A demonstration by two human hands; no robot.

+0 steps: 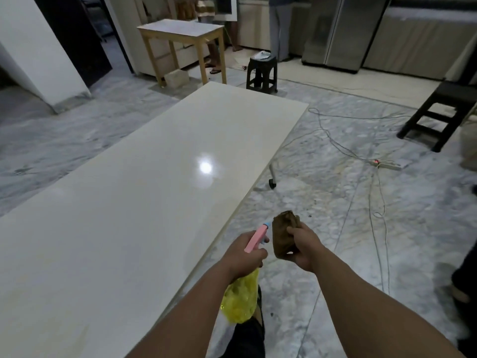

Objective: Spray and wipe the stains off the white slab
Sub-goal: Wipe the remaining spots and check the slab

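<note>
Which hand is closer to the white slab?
Left. The left hand, gripping the spray bottle, hovers at the white slab's near edge; the right hand, holding the brown cloth, is farther off over the floor.

Two bare forearms entered from the lower edge, with no sleeve, watch, band or ring visible on either. The left hand [244, 251] and right hand [304, 245] were uncovered, without gloves. Below the arms, a dark garment [247, 339], apparently black trousers, covered one leg. A dark strap, probably of a sandal, showed above it, blurred.
</note>
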